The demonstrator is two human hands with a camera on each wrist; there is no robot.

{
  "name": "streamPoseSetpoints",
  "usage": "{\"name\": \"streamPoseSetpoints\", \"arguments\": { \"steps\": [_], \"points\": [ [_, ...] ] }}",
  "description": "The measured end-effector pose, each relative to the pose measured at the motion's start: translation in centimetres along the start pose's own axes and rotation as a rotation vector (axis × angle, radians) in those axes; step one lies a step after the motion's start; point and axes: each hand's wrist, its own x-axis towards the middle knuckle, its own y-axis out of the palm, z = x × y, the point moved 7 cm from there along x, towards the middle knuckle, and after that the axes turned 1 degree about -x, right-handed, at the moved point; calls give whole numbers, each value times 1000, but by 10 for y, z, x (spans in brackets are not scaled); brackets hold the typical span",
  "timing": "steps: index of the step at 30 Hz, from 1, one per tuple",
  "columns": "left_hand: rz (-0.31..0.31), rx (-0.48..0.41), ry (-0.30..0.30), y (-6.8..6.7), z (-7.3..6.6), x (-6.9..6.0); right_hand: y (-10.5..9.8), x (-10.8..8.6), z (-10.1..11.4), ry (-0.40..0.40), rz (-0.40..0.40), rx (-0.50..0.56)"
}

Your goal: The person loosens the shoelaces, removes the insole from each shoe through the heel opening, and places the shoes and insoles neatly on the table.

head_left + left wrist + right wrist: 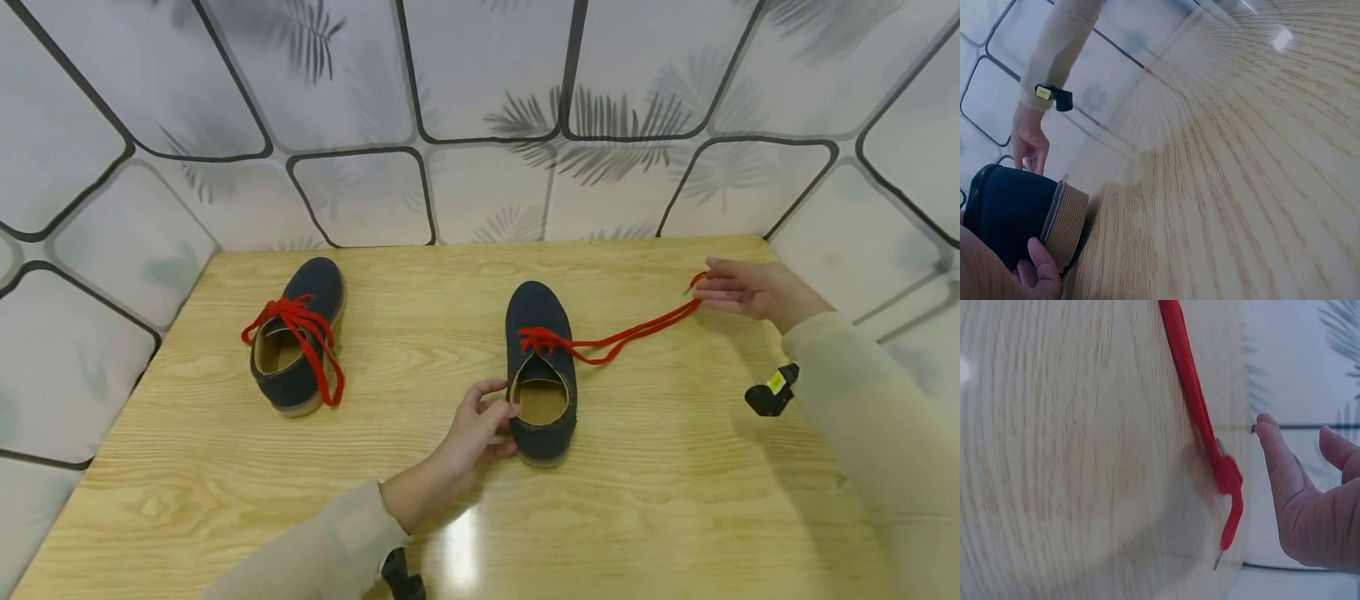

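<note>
The left hand [476,423] grips one dark shoe [540,365], tan insole [542,404] inside; the right hand [750,290], fingers extended, is beside red laces [660,322].

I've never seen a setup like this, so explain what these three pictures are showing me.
There's no robot here, just one person's two bare hands. The widest picture comes from a camera worn on the head, looking forward and down. The other two come from cameras worn on the wrists, one for each hand's work.

The left hand holds the heel end of a dark blue shoe. That shoe's red laces stretch off to the right. The right hand is beside their loose ends with its fingers open, and doesn't appear to grip them. The other shoe stands farther left on the same wooden table, and neither hand touches it.
</note>
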Motion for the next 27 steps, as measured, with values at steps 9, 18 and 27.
{"name": "streamPoseSetpoints", "arguments": {
  "steps": [9, 18, 27],
  "points": [
    [13, 0, -4, -5, -7, 7, 49, 1, 0, -52, 20, -188],
    [25, 11, -18, -12, -12, 14, 94, 0, -9, -76, 58, -372],
    [42, 19, -23, -18, -17, 19, 142, -1, -19, -89, 162, -572]
  ]
}}
